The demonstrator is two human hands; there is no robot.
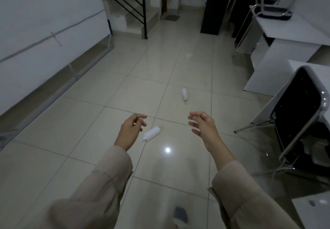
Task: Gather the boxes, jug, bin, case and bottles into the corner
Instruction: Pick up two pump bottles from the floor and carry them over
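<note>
Neither hand is holding anything: the left hand [133,127] and right hand [201,123] are hovering with fingers loosely spread above the tiled floor [89,125]. One white bottle [151,133] is lying just beside the left hand, another bottle [184,95] farther ahead; taking each around its body should work best.

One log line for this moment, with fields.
left hand: empty, open | right hand: empty, open | near bottle: lying on floor | far bottle: lying
</note>
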